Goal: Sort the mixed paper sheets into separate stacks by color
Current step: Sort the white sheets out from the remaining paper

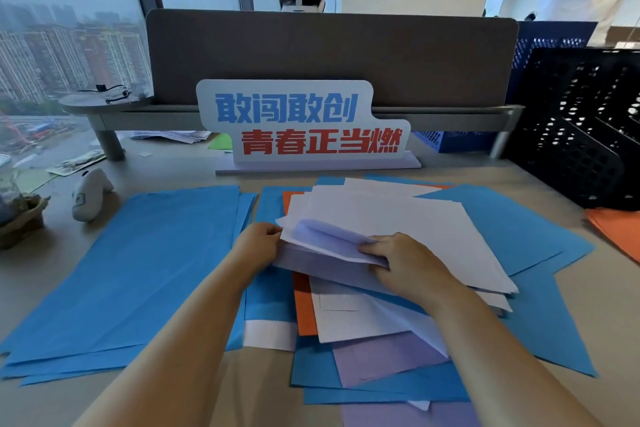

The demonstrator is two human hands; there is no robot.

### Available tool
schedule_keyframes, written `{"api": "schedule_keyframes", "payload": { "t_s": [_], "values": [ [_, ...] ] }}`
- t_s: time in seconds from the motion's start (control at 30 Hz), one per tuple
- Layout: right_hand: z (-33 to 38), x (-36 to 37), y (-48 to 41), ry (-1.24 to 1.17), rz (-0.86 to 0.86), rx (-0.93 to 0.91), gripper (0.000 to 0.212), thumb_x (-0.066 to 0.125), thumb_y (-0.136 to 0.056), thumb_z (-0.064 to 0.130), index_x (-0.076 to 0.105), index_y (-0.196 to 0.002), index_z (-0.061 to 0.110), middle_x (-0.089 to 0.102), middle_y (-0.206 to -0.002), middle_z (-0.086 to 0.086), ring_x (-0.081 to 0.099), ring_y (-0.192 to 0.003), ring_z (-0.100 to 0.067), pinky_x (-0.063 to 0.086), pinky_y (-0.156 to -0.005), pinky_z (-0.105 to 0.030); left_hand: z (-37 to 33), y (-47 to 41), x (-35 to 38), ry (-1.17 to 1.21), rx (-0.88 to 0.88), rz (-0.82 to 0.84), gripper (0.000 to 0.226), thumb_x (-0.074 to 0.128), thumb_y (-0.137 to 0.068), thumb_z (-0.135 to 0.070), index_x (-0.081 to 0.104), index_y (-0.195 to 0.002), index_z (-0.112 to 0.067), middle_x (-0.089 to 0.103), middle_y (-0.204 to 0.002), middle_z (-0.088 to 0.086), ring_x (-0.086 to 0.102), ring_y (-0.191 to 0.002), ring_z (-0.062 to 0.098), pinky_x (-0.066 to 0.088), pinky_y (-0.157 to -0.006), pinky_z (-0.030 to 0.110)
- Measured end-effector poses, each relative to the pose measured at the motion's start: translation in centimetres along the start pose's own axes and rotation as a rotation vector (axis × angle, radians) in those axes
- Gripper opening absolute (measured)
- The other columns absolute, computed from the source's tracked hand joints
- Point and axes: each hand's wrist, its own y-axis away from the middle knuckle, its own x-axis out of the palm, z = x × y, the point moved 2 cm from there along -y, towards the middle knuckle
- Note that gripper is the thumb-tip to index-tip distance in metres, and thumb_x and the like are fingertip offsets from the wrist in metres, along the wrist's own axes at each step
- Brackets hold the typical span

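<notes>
head view: both hands work at the middle of the bench (31, 274), over a loose mixed pile (374, 364) of blue, white, orange and lilac sheets. the left hand (258, 246) pinches the left edge of a bundle of white sheets (398, 218), fingers curled onto the paper. the right hand (405, 260) grips the near edge of the same bundle, with its fingers folded over the top. the near edge is raised off the pile, while the far part fans out to the right over blue sheets. an orange sheet (304, 308) shows under the bundle, with a lilac sheet (388, 357) nearer and more blue below that.

left of the pile lies a broad blue stack (138, 270), roughly squared, touching the pile's left edge. at the right edge of the bench lies an orange stack (616, 232), well apart from the hands, just near of a black perforated crate (588, 128).

far behind the pile stands a white sign (301, 121) with blue and red characters, in front of a grey divider panel (329, 55). a small white plush toy (90, 194) lies at the left, just beyond the blue stack.
</notes>
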Motion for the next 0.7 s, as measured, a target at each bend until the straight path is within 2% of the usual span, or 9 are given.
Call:
{"api": "schedule_keyframes", "payload": {
  "t_s": [0.1, 0.2, 0.27, 0.33, 0.47, 0.57, 0.7],
  "values": [
    [0.1, 0.2, 0.1, -0.025, 0.019, 0.005, 0.031, 0.060, -0.086, 0.036, 0.065, -0.116, 0.025, 0.064, -0.114, 0.005, 0.053, -0.101, -0.018, 0.048, -0.083, -0.029, 0.1, 0.3, -0.1, 0.092, -0.056, 0.043, 0.018, 0.045, -0.096, -0.013, 0.062, -0.091, -0.013, 0.058, -0.083, 0.008, 0.049, -0.075, 0.019, 0.043, -0.067, 0.027],
    [0.4, 0.4, 0.1, -0.032, 0.022, 0.012, 0.047, 0.061, -0.081, 0.054, 0.064, -0.117, 0.024, 0.063, -0.117, 0.004, 0.052, -0.105, -0.018, 0.048, -0.088, -0.031, 0.2, 0.7, -0.2, 0.296, -0.124, 0.115, 0.017, 0.048, -0.096, -0.008, 0.063, -0.097, -0.014, 0.062, -0.077, 0.006, 0.054, -0.065, 0.014, 0.050, -0.050, 0.018],
    [0.6, 0.5, 0.0, -0.025, 0.020, 0.014, 0.053, 0.060, -0.079, 0.059, 0.064, -0.119, 0.023, 0.062, -0.119, 0.005, 0.052, -0.107, -0.018, 0.047, -0.089, -0.030, 0.2, 0.7, -0.4, 0.388, -0.155, 0.139, 0.019, 0.048, -0.095, -0.004, 0.064, -0.098, -0.014, 0.064, -0.075, 0.006, 0.055, -0.063, 0.014, 0.051, -0.048, 0.018],
    [0.6, 0.7, -0.1, -0.038, 0.019, 0.018, 0.054, 0.060, -0.078, 0.061, 0.063, -0.119, 0.025, 0.062, -0.120, 0.004, 0.053, -0.106, -0.018, 0.047, -0.088, -0.027, 0.0, 0.8, -0.6, 0.458, -0.171, 0.157, 0.024, 0.045, -0.094, 0.001, 0.064, -0.090, -0.014, 0.063, -0.073, 0.006, 0.055, -0.063, 0.013, 0.051, -0.046, 0.017],
    [0.4, 0.8, -0.2, -0.042, 0.012, 0.027, 0.051, 0.057, -0.082, 0.058, 0.061, -0.123, 0.027, 0.061, -0.123, 0.003, 0.054, -0.107, -0.017, 0.044, -0.085, -0.023, 0.0, 1.2, -0.7, 0.480, -0.194, 0.165, 0.019, 0.049, -0.095, -0.006, 0.065, -0.090, -0.016, 0.064, -0.087, 0.007, 0.060, -0.078, 0.017, 0.053, -0.051, 0.019],
    [0.6, 0.7, -0.2, -0.020, 0.015, 0.020, 0.060, 0.057, -0.080, 0.062, 0.057, -0.129, 0.027, 0.058, -0.128, 0.007, 0.051, -0.111, -0.015, 0.043, -0.088, -0.024, 0.1, 1.0, -0.7, 0.423, -0.182, 0.148, 0.013, 0.051, -0.095, -0.016, 0.062, -0.088, -0.017, 0.062, -0.098, 0.009, 0.059, -0.089, 0.020, 0.053, -0.059, 0.022],
    [0.6, 0.7, -0.2, -0.051, 0.049, 0.037, 0.076, 0.066, -0.066, 0.068, 0.053, -0.131, 0.031, 0.056, -0.128, 0.013, 0.047, -0.112, -0.012, 0.044, -0.087, -0.024, 0.1, 1.0, -0.6, 0.202, -0.016, 0.079, 0.014, 0.060, -0.090, -0.028, 0.061, -0.096, -0.015, 0.059, -0.087, 0.002, 0.051, -0.074, 0.012, 0.045, -0.065, 0.025]
  ]
}}
